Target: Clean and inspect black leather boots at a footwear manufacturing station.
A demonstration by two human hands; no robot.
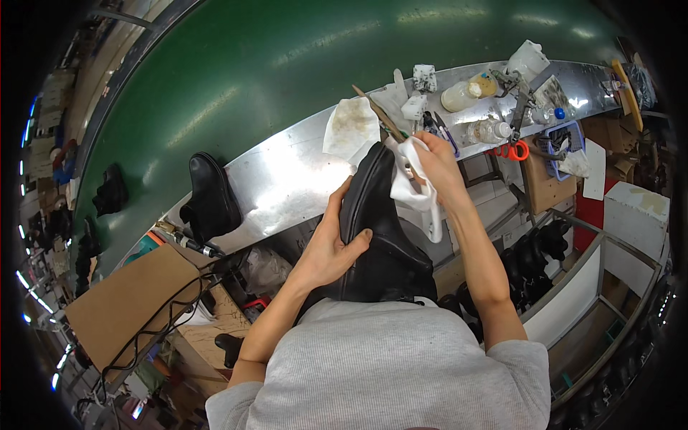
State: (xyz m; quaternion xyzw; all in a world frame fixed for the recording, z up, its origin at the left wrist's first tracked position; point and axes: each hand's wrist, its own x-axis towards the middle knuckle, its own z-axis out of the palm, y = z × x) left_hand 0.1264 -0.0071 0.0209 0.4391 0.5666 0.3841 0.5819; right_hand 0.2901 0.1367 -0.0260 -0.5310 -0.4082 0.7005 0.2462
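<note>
A black ankle boot (390,233) rests against my front, its toe pointing away from me and its sole edge turned to the left. My left hand (328,254) is wrapped round its left side, the thumb across the upper. Close by the toe, my right hand (438,172) grips a white cloth (416,192), whose loose end hangs down along the boot's right side. The fingertips of the right hand are partly hidden by the cloth. Another black boot (208,197) stands to the left on the metal ledge (287,179).
Beyond the ledge runs a green surface (287,61) with more dark boots (111,190) at the far left. A stained white sheet (351,130), plastic bottles (489,131), orange-handled scissors (512,150) and a blue basket (566,140) lie ahead and right. Cardboard (132,301) and cables sit at left.
</note>
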